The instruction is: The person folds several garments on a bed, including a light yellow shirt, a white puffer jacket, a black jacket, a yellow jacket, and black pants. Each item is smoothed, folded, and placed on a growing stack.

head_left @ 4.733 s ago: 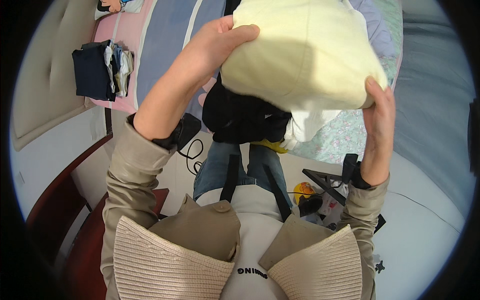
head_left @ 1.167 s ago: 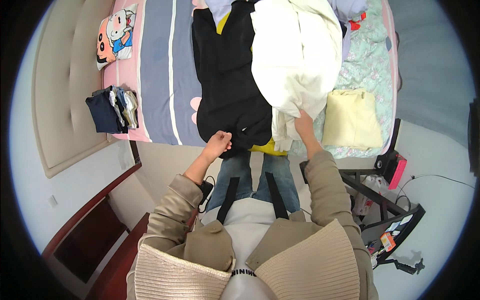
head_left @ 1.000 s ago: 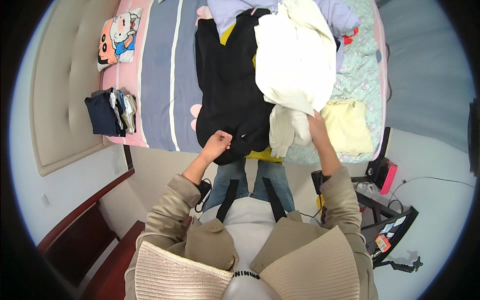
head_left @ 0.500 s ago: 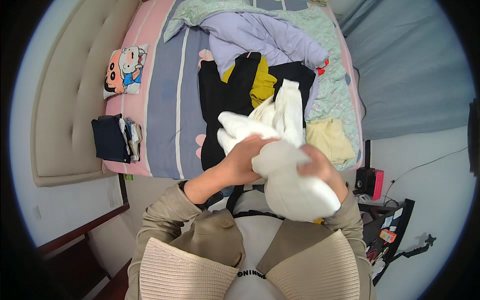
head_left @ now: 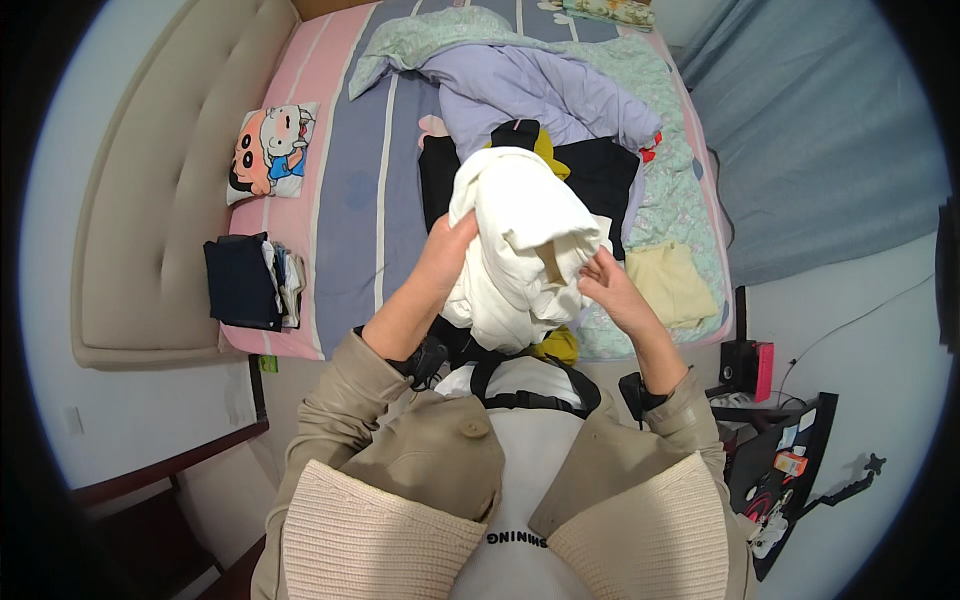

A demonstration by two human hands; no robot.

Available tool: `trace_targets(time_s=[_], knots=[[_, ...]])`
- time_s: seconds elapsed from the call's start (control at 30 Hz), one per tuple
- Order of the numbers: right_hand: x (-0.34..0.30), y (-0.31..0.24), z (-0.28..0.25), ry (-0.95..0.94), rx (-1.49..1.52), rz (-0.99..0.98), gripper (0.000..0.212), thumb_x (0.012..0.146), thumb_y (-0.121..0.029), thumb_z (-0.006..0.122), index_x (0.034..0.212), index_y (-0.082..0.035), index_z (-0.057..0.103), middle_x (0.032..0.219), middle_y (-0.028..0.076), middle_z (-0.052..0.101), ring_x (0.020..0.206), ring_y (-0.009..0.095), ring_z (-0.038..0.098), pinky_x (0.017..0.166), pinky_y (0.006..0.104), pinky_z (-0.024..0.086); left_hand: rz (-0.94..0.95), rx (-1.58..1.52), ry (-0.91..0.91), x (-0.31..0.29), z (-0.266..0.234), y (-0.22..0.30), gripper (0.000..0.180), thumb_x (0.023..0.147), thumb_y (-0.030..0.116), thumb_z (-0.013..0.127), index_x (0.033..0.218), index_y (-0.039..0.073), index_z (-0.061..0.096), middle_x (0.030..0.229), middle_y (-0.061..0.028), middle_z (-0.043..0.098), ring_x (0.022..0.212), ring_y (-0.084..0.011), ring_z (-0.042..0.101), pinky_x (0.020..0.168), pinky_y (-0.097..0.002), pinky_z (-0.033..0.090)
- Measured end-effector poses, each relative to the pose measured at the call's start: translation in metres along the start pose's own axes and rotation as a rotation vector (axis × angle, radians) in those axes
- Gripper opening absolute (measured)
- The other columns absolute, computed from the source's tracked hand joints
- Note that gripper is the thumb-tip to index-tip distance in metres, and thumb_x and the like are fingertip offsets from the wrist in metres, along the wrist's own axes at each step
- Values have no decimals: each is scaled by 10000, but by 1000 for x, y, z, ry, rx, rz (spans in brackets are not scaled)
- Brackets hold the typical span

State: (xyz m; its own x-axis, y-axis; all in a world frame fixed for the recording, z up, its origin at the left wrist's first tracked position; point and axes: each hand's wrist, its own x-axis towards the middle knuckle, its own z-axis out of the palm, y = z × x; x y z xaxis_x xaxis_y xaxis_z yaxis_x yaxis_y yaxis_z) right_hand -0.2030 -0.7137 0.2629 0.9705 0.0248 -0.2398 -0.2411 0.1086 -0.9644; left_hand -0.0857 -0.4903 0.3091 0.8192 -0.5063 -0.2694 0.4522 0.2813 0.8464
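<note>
A thick white garment (head_left: 515, 215) is bunched up in front of me, above the near part of the bed. My left hand (head_left: 447, 258) is closed on its left side. On the other side, the fingers of my right hand (head_left: 612, 290) pinch the cloth beside a gaping opening. Folds hide what kind of garment it is. Behind it, a black garment (head_left: 600, 175) lies spread on the bed, with mustard-yellow cloth (head_left: 545, 152) by it. More yellow cloth (head_left: 558, 346) shows below the white bundle.
A folded pale yellow garment (head_left: 668, 285) lies right of my hands. Folded dark clothes (head_left: 242, 282) and a cartoon pillow (head_left: 272, 152) are at left. A lavender quilt (head_left: 540, 92) is heaped at the far side. A black speaker (head_left: 738, 366) stands beyond the bed's right corner.
The white garment has moved up and away from my body and turned, so an opening now faces right. My hands have spread to its two sides.
</note>
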Motion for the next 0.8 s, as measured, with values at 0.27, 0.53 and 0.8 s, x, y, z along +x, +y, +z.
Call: trace_targets(time_s=[0.27,0.53,0.8], knots=[[31,-2,39,-49,-145,-2,673,743,-169,686,1302,-3,350,1242,121,464,1145,186,441,973,317,354,-67,-281,-253,8,-19,3,439,933,310,428,1217,-19,491,1113,-106,585,971,-162,584,822,-282,470],[29,-25,54,169,82,-149,322,798,-62,601,1103,27,549,1043,71,605,959,137,554,839,277,441,63,775,-31,37,-64,-38,461,899,347,483,1164,-31,499,1000,-132,610,882,-216,600,784,-313,461],[31,-64,24,206,405,-243,218,789,59,484,989,8,555,938,67,593,869,139,574,768,263,460,381,740,-56,8,-56,-66,448,775,142,654,1125,-6,416,977,-112,538,825,-169,546,776,-285,454]])
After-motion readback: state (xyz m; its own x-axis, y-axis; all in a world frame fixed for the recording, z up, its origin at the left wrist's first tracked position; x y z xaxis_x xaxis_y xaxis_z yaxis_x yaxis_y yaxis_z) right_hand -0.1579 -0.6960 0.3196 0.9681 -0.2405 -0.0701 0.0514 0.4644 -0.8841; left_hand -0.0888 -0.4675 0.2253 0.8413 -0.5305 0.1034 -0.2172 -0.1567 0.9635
